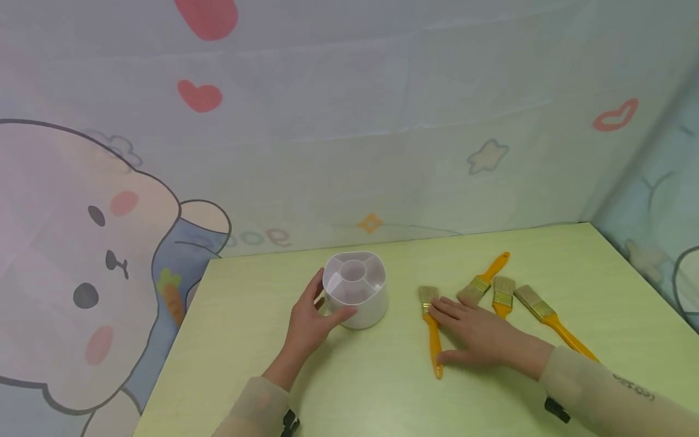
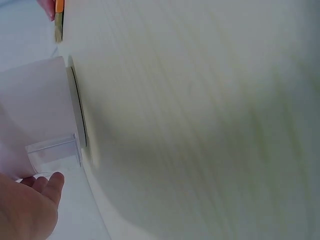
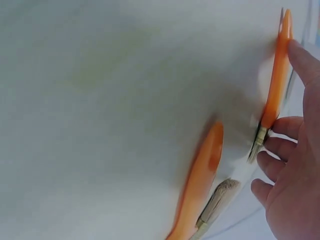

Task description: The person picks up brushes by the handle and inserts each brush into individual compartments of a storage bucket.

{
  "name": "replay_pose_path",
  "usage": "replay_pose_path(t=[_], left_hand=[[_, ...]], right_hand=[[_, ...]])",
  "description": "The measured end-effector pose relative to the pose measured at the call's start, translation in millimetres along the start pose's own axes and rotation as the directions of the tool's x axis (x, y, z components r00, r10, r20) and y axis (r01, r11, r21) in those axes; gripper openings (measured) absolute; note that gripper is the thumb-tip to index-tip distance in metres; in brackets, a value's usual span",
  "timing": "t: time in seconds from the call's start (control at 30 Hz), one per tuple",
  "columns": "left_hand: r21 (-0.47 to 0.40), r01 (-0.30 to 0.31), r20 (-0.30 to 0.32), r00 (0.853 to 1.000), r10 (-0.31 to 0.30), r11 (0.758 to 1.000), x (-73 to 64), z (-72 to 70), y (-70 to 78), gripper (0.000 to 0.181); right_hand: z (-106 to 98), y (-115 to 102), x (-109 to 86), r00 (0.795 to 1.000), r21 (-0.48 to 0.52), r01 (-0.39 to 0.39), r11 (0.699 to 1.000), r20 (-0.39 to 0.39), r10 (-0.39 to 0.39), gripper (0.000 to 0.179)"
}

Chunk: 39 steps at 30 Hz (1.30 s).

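Evidently, a pick-up from the table (image 1: 382, 388) is in hand, seen in the head view with the holder (image 1: 364, 297) as the centre of the clock. The brush (image 1: 431, 331) lies flat at 4 o'clock, apart from the holder, its bristles toward 12 and its handle toward 6; the other brushes (image 1: 503, 295), three in number, lie farther out, around 3 o'clock. The left hand (image 1: 310, 323), at 8 o'clock, grasps the holder, thumb across the front wall and fingers at the side, its forearm entering from 7. The right hand (image 1: 477, 334) is palm-down with relaxed fingers, grasping nothing: fingertips touch the brush near its ferrule, while the thumb meets the handle's end; its forearm enters from 4. A sound pick-up would probably draw thumb and fingers together across the handle, leave the bristles uncrushed, and lift straight up. Meanwhile, light pressure from the left hand should suffice to keep the upright holder from sliding.
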<state>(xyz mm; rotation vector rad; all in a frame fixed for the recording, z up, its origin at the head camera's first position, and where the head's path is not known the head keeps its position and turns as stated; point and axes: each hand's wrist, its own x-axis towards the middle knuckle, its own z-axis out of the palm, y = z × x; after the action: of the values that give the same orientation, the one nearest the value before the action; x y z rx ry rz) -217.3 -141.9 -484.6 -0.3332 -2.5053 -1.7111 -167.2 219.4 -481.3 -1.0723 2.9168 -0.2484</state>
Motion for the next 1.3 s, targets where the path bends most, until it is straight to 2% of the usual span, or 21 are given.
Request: replay_pose_path(t=[0.27, 0.4, 0.5, 0.57, 0.67, 0.8, 1.03, 1.3], left_hand=[[0.0, 0.006, 0.018, 1.0, -0.006, 1.0, -0.1, 3.9, 1.0, 0.102], [-0.006, 0.0, 0.021, 1.0, 0.0, 1.0, -0.8, 5.3, 0.3, 0.102], [-0.009, -0.003, 0.03, 1.0, 0.003, 1.0, -0.3, 6.1, -0.3, 0.102], [-0.004, -0.003, 0.037, 0.999, 0.003, 1.0, 0.5, 6.1, -0.4, 0.103], [0.007, -0.003, 0.035, 0.999, 0.003, 1.0, 2.1, 4.7, 0.7, 0.103], [0.025, 0.017, 0.014, 1.0, -0.017, 1.0, 2.3, 0.3, 3.1, 0.104], [0.028, 0.028, 0.023, 0.999, -0.028, 0.999, 1.8, -1.8, 1.3, 0.104], [0.015, 0.015, 0.025, 1.0, -0.016, 1.0, 1.8, -2.0, 0.3, 0.104]], right_hand=[[-2, 10, 1.1, 0.998, -0.019, 0.056, 0.998, 0.037, -0.055, 0.092], [-1, 14, 0.9, 0.996, -0.038, 0.087, 0.995, 0.025, -0.086, 0.092], [0, 13, -1.2, 0.999, -0.027, 0.045, 0.999, 0.007, -0.045, 0.091], [0, 9, -3.1, 1.0, -0.001, -0.021, 1.0, -0.009, 0.021, 0.092], [2, -2, -4.5, 0.992, 0.038, -0.128, 0.991, -0.019, 0.129, 0.095], [4, -17, 0.0, 0.98, 0.054, -0.196, 0.979, -0.034, 0.198, 0.096], [8, -26, 9.3, 0.975, 0.008, -0.219, 0.976, -0.041, 0.219, 0.091], [5, -11, 11.3, 0.984, 0.016, -0.178, 0.984, 0.023, 0.178, 0.083]])
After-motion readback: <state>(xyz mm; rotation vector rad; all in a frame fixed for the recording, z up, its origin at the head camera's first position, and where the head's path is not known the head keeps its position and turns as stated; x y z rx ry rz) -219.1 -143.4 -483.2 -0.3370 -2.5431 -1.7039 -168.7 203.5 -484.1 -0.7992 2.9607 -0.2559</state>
